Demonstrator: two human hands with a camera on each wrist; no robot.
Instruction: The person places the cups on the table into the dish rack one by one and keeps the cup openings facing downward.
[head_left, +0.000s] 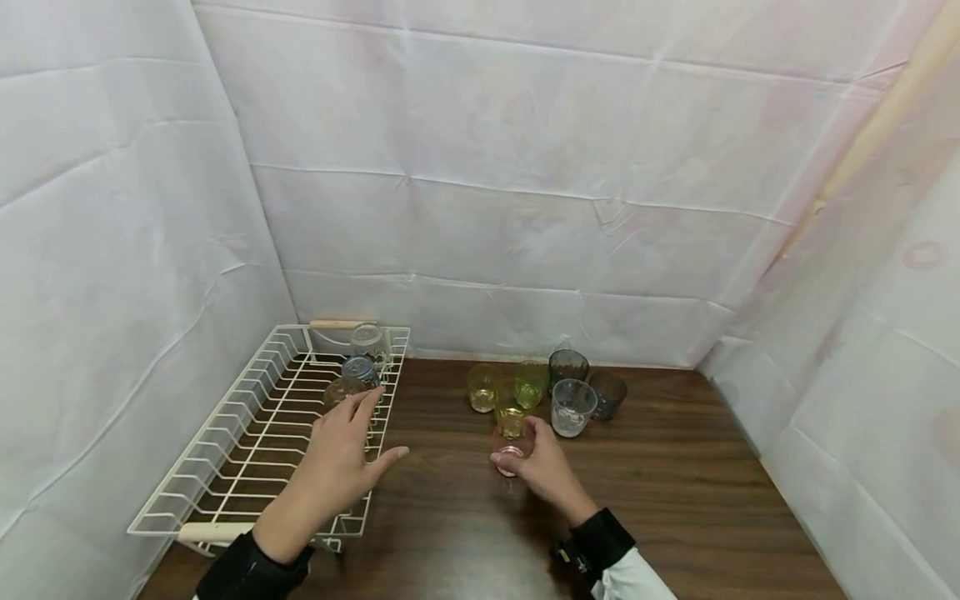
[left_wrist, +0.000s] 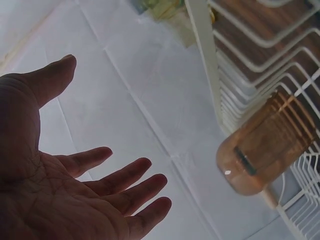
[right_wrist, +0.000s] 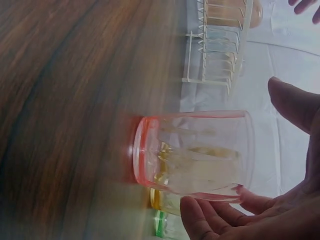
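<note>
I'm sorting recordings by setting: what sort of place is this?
Probably a makeshift filming booth set up for dishware: pale sheeting hangs around a wood-grain tabletop, which holds a wire dish rack and several tinted glasses.

Rack [head_left: 215, 531] left, glasses [head_left: 361, 368] inside — other glasses [head_left: 530, 385] right, on the table [head_left: 705, 492].

We see a pink-tinted round glass tumbler [head_left: 512, 454], its base [right_wrist: 146, 150] a stronger coral red. Two round glass tumblers [head_left: 483, 390] look yellow to us, one round glass tumbler [head_left: 530, 385] lime green, two glass cups [head_left: 608, 398] smoky dark grey. Our rectangular wire rack [left_wrist: 203, 50] is creamy white and bears an amber-brown rounded glass [left_wrist: 267, 145]. We note dark streaky grain across the brown wooden tabletop [head_left: 675, 475] and faint pinkish blotches on white cloth walls [head_left: 480, 233].
</note>
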